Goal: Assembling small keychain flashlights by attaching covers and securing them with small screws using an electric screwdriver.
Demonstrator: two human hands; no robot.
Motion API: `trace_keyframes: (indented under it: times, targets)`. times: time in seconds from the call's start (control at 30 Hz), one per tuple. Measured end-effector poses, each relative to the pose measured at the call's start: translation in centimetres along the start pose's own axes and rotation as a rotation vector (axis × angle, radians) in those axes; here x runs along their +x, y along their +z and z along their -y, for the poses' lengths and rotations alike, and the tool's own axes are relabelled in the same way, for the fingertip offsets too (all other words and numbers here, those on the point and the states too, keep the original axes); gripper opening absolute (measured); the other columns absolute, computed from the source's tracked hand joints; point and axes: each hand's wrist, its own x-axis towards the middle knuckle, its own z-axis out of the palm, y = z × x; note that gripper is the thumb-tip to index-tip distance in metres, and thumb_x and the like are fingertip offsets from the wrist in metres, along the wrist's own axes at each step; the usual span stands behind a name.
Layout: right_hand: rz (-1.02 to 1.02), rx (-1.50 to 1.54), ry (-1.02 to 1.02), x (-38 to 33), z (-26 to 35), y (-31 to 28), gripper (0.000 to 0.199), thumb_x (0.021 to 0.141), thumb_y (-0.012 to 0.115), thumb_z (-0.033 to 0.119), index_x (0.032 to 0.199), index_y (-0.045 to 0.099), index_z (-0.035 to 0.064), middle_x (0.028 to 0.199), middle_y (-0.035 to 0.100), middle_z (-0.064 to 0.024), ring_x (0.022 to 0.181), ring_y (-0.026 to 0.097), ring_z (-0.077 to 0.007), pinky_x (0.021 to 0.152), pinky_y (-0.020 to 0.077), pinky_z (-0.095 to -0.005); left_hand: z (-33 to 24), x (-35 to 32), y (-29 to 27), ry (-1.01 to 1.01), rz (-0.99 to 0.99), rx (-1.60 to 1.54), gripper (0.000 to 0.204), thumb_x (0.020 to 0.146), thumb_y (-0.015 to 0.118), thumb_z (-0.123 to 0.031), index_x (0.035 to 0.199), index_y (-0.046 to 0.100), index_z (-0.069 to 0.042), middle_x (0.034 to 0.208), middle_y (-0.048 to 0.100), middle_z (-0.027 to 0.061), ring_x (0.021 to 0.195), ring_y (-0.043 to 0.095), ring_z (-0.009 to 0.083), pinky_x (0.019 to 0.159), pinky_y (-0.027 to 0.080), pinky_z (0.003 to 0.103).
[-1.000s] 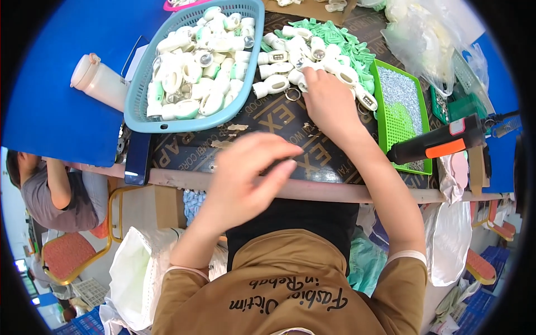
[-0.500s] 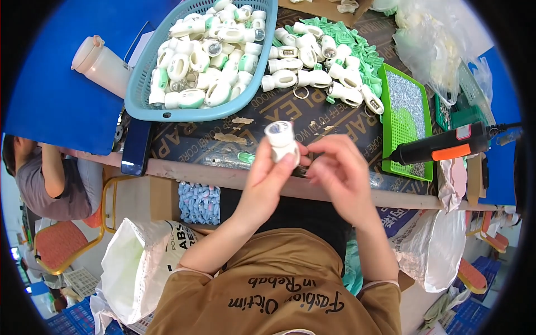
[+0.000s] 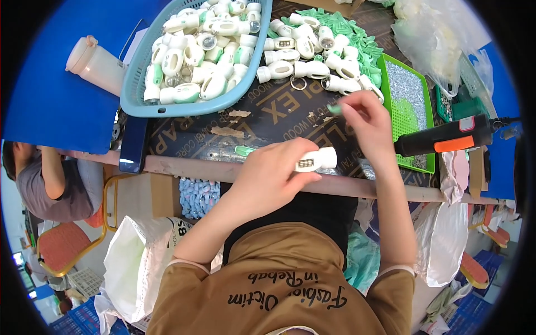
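Head view, near to far, places given from the table edge (image 3: 234, 170).

Left hand (image 3: 273, 173): forearm rises from the lower edge, wrist bent over the table edge, fingers curled shut around a white plastic piece (image 3: 312, 161). The piece is rounded and smooth, with a small dark panel on its side; its blunt end sticks out to the right past the fingers, just above the table edge.

Right hand (image 3: 365, 120): forearm runs up from the lower right, hand raised beyond the table edge over the dark board. Thumb and forefinger are pressed together on a small green part (image 3: 335, 109) that shows at the fingertips; the other fingers are loosely bent.

Dark board (image 3: 268, 114): flat, printed sheet covering the table top beyond the edge, scuffed with pale patches.

Green tray (image 3: 410, 106): rectangular plastic mesh, right of the right hand, holding fine silvery bits.

Black and orange tool (image 3: 446, 137): matt body, lying just right of the green tray.

Loose pile (image 3: 312, 50): white plastic pieces and green parts heaped on the board, farther from the edge.

Blue basket (image 3: 137, 89): perforated plastic, oval, far left of the pile, full of white and green pieces.
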Motion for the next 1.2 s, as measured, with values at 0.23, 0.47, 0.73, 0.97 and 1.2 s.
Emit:
trace_keyframes:
  times: [0.23,0.47,0.73,0.97,1.2]
  targets:
    - [-0.124,0.249,0.209,-9.6,2.0,-2.8,0.013,0.090,0.052,-0.002,0.101,0.058,0.0022,0.079,0.054,-0.0005,0.063,0.048,-0.0041,0.055,0.0383,-0.0180,1.3,0.4,1.8,0.182,-0.098,0.170,0.034,0.074,0.073,-0.023,0.102,0.062,-0.008,0.084,0.060,0.0074,0.078,0.059,0.0280,0.066,0.047,0.036]
    - [-0.107,-0.449,-0.122,-12.0,0.3,-4.6,0.011,0.079,0.064,-0.003,0.088,0.067,0.0019,0.084,0.060,-0.0078,0.066,0.055,-0.0173,0.059,0.0433,-0.0254,2.0,0.7,2.3,0.219,-0.101,0.139,0.038,0.070,0.074,-0.020,0.103,0.060,-0.008,0.089,0.061,0.0075,0.083,0.057,0.0279,0.077,0.044,0.039]
    - [0.079,-0.665,-0.294,-12.5,-0.3,-6.5,0.031,0.068,0.070,0.002,0.099,0.068,0.0048,0.088,0.060,-0.0071,0.084,0.056,-0.0249,0.070,0.0447,-0.0329,2.6,0.5,1.9,0.244,-0.015,0.037,0.039,0.069,0.073,-0.010,0.107,0.064,-0.009,0.091,0.064,0.0058,0.085,0.058,0.0248,0.075,0.046,0.035]
    - [0.105,-0.420,-0.327,-9.7,2.5,-4.9,0.026,0.067,0.068,-0.003,0.093,0.066,0.0033,0.086,0.064,-0.0092,0.078,0.058,-0.0266,0.071,0.0456,-0.0343,2.4,0.9,2.1,0.193,-0.072,0.010,0.035,0.067,0.075,-0.011,0.099,0.063,-0.007,0.086,0.064,0.0057,0.078,0.058,0.0242,0.073,0.045,0.035]
    - [0.265,-0.568,-0.676,-6.5,3.1,-0.9,0.034,0.062,0.069,0.004,0.096,0.067,0.0081,0.091,0.061,-0.0049,0.080,0.057,-0.0233,0.068,0.0444,-0.0351,3.3,1.2,2.3,0.272,-0.111,0.011,0.030,0.066,0.074,-0.014,0.094,0.064,-0.007,0.080,0.063,0.0050,0.076,0.058,0.0252,0.071,0.045,0.035]
